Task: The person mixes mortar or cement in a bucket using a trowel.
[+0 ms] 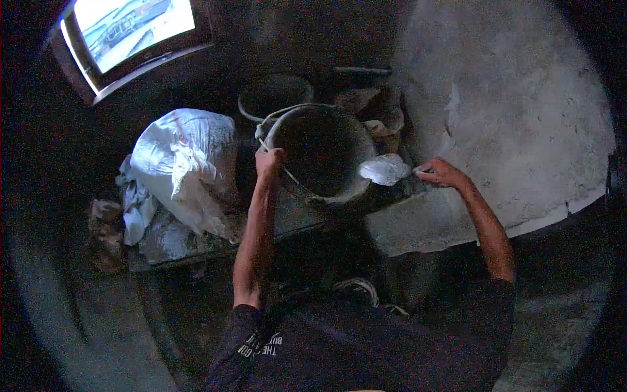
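A round bucket (356, 134) with a dark inside stands in front of me. At its left side my left hand (269, 160) is closed on the thin bucket handle (290, 176), close against the rim. To the right, my right hand (441, 173) grips the short handle of a trowel, seen only in part. On that trowel sits a heap of white powder (385, 170), just beside the bucket's right edge. The bucket's contents are too dark to make out.
A large white sack (186, 153) stands on the left, with crumpled bags (137, 209) beside it. Behind the bucket is another round container (274, 95). An opened paper-like bag (385, 124) lies at the back right. A pale concrete surface (516, 124) spreads right; a bright window (134, 29) is upper left.
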Demonstrator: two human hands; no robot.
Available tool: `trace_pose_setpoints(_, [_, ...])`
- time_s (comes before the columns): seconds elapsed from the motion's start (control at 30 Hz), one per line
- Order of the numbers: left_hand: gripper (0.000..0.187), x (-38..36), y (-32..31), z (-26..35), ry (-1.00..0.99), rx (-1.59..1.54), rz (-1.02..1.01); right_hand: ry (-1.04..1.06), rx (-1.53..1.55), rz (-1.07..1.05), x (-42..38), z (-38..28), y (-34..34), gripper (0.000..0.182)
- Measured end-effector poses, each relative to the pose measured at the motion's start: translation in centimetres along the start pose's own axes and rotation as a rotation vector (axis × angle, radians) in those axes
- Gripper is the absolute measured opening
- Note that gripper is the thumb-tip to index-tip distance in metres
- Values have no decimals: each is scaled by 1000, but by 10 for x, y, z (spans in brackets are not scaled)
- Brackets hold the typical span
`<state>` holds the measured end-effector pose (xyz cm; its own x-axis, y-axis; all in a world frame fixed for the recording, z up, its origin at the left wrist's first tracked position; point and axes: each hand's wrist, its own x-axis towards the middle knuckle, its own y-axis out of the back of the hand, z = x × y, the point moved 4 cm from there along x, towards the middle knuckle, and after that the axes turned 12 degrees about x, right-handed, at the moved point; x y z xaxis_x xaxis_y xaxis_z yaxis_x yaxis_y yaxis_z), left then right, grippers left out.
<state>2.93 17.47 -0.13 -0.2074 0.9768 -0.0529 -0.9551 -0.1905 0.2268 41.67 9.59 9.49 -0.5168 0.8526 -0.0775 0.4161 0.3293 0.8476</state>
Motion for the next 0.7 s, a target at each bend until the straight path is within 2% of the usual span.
trace_pose_setpoints(0.1, [18,8,-6,-4,9,14,-4,-143,95,-8,-13,17,-18,33])
trace_pose_setpoints(0.17, [18,8,-6,3,35,19,-10,-151,147,5,-21,10,-27,31])
trace_pose_setpoints(0.23, [17,0,-5,14,-42,-33,-12,-155,194,9,-29,3,-37,31])
trace_pose_setpoints(0.3, [17,3,-6,14,24,-40,-27,-368,333,-11,-38,9,-54,29])
trace_pose_setpoints(0.33, [16,3,-7,13,91,-46,-45,-368,335,-12,-41,6,-63,29])
trace_pose_setpoints(0.4, [16,-5,-5,26,71,-51,-3,-264,368,94,-42,-6,-75,29])
trace_pose_setpoints(0.43, [16,-9,-3,30,56,-57,38,-264,370,92,-44,-13,-83,29])
trace_pose_setpoints(0.5, [15,-1,-8,16,68,-91,30,-438,423,72,-48,-19,-100,29])
trace_pose_setpoints(0.63, [15,-4,-9,17,37,-84,21,-346,271,66,-39,-37,-125,28])
trace_pose_setpoints(0.7, [15,-9,-9,15,4,-114,27,-464,776,41,-32,-61,-117,27])
